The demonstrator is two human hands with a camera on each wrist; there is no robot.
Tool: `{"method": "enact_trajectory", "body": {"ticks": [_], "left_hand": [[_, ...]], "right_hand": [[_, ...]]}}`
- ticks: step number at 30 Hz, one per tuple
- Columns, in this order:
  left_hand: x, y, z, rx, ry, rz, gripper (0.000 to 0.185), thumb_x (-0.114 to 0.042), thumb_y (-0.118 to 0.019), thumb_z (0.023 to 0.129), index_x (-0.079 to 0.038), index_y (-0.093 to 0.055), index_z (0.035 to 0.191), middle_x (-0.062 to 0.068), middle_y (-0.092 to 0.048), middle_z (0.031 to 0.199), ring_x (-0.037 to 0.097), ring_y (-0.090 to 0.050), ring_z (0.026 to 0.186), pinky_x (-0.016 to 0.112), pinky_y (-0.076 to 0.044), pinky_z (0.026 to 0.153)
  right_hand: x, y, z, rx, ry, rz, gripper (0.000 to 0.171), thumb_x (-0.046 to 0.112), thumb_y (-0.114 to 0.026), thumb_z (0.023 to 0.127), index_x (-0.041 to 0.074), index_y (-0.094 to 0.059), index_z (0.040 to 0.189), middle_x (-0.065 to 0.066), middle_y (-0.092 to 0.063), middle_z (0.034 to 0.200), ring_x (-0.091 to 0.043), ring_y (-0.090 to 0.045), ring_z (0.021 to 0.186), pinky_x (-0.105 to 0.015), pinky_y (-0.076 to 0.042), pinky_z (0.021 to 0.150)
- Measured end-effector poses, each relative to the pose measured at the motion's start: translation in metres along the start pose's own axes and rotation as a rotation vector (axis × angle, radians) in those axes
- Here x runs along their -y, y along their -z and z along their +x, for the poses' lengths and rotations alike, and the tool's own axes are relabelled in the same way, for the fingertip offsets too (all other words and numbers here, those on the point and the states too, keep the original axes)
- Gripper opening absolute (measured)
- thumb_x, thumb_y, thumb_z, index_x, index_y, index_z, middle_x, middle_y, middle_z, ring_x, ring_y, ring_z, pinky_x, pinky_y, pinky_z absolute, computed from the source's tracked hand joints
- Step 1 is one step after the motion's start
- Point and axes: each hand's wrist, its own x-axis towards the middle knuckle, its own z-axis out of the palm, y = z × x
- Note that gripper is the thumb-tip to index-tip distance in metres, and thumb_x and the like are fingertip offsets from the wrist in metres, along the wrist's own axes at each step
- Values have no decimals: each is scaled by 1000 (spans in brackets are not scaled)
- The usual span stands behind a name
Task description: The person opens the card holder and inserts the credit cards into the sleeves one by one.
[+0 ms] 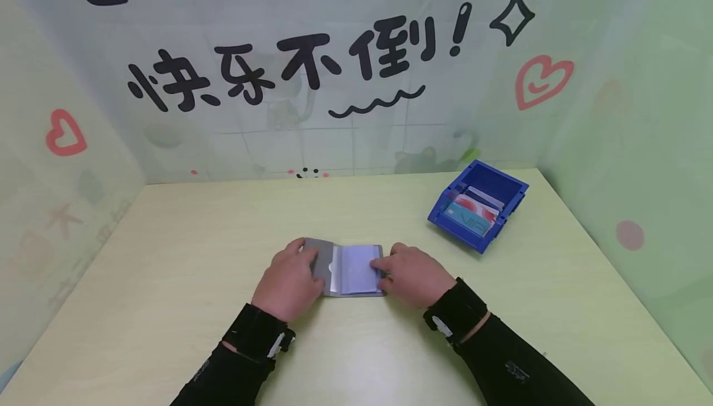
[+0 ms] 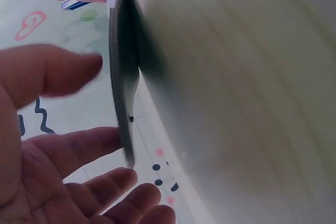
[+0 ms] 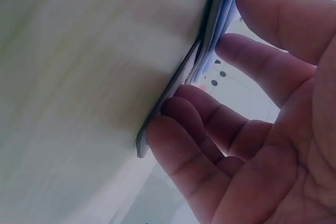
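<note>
Hands frame a grey card holder (image 1: pixel 352 270) lying open on the pale table (image 1: pixel 167 239), nearest the person. The left hand (image 1: pixel 289 279) rests on the holder's left cover, fingers fairly straight and spread, touching its outer edge in the left wrist view (image 2: pixel 122 77). The right hand (image 1: pixel 414 275) lies on the right side, its fingers (image 3: pixel 210 124) loosely bent against the edge of the clear sleeves (image 3: pixel 220 19), pressing rather than gripping. The sleeves are thin and slippery-looking, so I judge a finger could lift several pages at once, or the light holder could slide across the smooth table if only one hand bears down. Beyond the holder, to its right and well apart, a blue tray (image 1: pixel 445 211) holds a small stack of cards (image 1: pixel 472 211); it sits tilted, so a careless reach might tip it. The top card seems to read "VIP", though the print is small. Farthest from the holder, the backdrop (image 1: pixel 356 115) shows black Chinese lettering "快乐不倒!" (image 1: pixel 295 65) with red hearts.
</note>
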Motion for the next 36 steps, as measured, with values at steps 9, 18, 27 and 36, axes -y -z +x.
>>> {"method": "enact_trajectory", "body": {"ticks": [9, 18, 27, 36], "left_hand": [[1, -1, -1, 131, -23, 89, 66, -42, -72, 94, 2, -61, 143, 24, -55, 153, 45, -55, 140, 60, -49, 111], [0, 1, -2, 143, -41, 98, 61, -41, -71, 94, 0, -64, 139, 20, -61, 148, 41, -62, 130, 57, -57, 99], [0, -2, -4, 131, -45, 109, 60, -42, -72, 91, 1, -68, 133, 19, -63, 145, 38, -65, 121, 53, -58, 93], [-1, -1, -6, 137, -41, 118, 60, -43, -71, 92, 1, -68, 133, 19, -62, 146, 39, -62, 130, 55, -55, 101]], "right_hand": [[2, 1, 1, -11, -7, -14, 37, 29, -73, 100, 16, -74, 134, -8, -68, 103, -17, -55, 85, -31, -52, 79], [-1, 10, 1, -22, -17, 33, 31, 27, -73, 100, 13, -77, 127, -6, -72, 108, -16, -58, 91, -34, -55, 86], [-57, 65, -6, -212, -218, 106, 32, 23, -68, 103, 2, -73, 127, -16, -75, 121, -33, -70, 112, -50, -58, 95], [-121, 81, -14, -199, -337, -41, 41, 24, -72, 99, -5, -71, 128, -28, -72, 125, -46, -70, 110, -58, -58, 95]]}}
